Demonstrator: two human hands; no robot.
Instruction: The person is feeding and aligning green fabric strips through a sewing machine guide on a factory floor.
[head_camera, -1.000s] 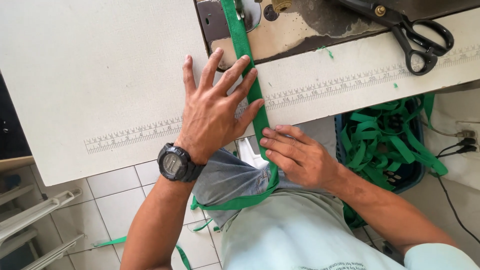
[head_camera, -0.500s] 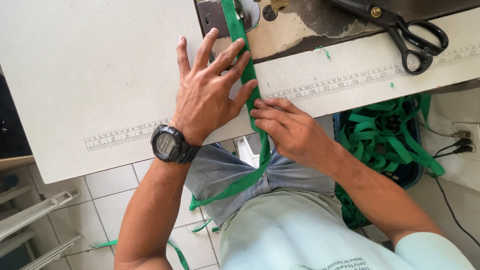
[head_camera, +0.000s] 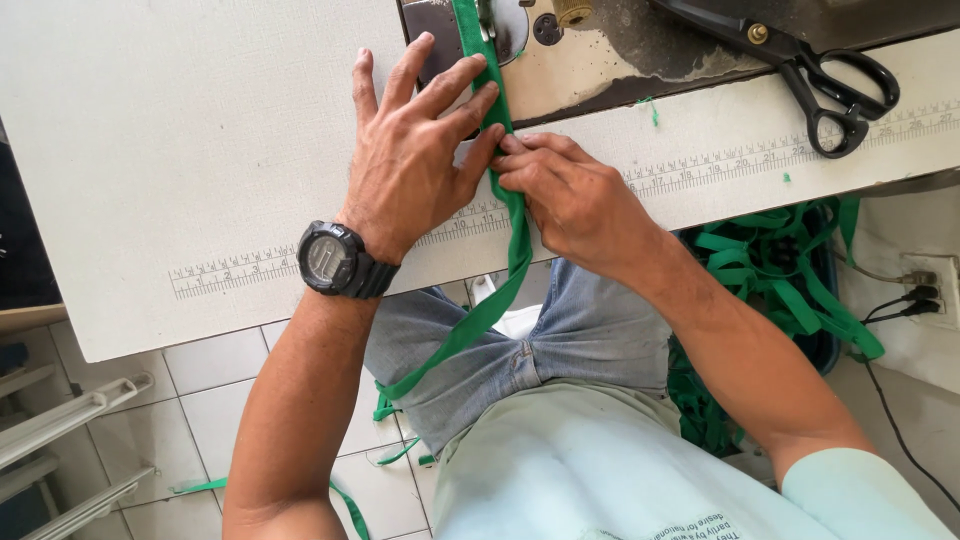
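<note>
Green strap (head_camera: 519, 250) runs from under the sewing machine's metal plate (head_camera: 440, 25) down across the white table (head_camera: 180, 140), over the table's near edge and onto the person's lap, ending beside the jeans (head_camera: 560, 330). Left of the strap, the left hand (head_camera: 415, 165) lies flat on the table with fingers spread, its fingertips pressing the strap's edge just below the plate; a black watch (head_camera: 335, 260) sits on that wrist. Right of the strap, the right hand (head_camera: 570, 195) pinches it between thumb and fingers, touching the left hand's fingertips. Far right of the strap, black scissors (head_camera: 810, 75) lie shut on the machine bed. Below them, off the table edge, a heap of more green straps (head_camera: 780, 270) fills a bin
</note>
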